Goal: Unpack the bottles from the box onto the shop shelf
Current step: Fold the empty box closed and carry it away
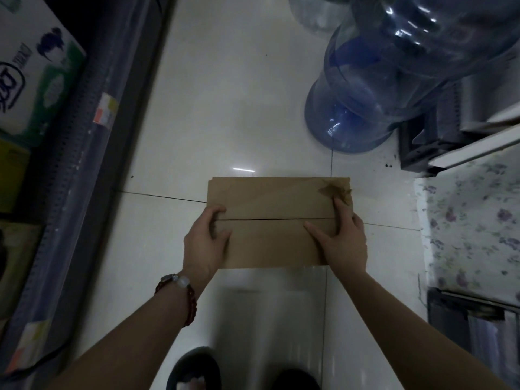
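Note:
A brown cardboard box (270,198) is held above the white tiled floor, its two top flaps closed with a seam running left to right. My left hand (205,243) grips its left end, thumb on top by the seam. On the right end, my right hand (343,243) lies over the flaps, fingers spread and curling round the edge. A torn patch of tape mark shows at the box's far right corner. No bottles from the box are visible; its contents are hidden.
A shop shelf edge (84,164) with price tags runs along the left, with packaged goods (31,77) on it. Large blue water jugs (374,88) stand at the far right. A floral-covered surface (472,220) is on the right. My dark slippers (194,370) are below.

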Demonstrator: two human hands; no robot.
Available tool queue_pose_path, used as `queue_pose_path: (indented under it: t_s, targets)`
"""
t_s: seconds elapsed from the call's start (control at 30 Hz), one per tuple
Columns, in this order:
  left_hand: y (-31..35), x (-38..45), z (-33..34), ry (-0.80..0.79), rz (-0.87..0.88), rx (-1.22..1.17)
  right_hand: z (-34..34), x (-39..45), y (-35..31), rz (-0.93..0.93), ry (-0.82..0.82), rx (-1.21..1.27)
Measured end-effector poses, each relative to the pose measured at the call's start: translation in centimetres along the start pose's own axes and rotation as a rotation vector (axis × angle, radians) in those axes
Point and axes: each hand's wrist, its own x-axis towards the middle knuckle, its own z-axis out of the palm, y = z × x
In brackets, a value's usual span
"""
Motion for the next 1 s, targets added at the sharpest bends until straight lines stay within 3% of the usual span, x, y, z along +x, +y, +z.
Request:
queue_pose_path:
  t_s: [0.33, 0.7, 1.0]
  targets:
    - [10.3, -3.5, -8.3, 0.110, -0.054, -0.071, -10.2, -4.6, -8.4, -0.144, -0.054, 0.056]
    - [31.3, -10.0, -26.2, 0.098, 0.093, -0.056, -28.8, -11.0, -27.4, -0.222, -0.024, 0.026]
    - [46.0, -12.9, -35.6, 0.164, 0.293, -0.105, -42.3, -11.1, -41.7, -0.388, 0.030, 0.052]
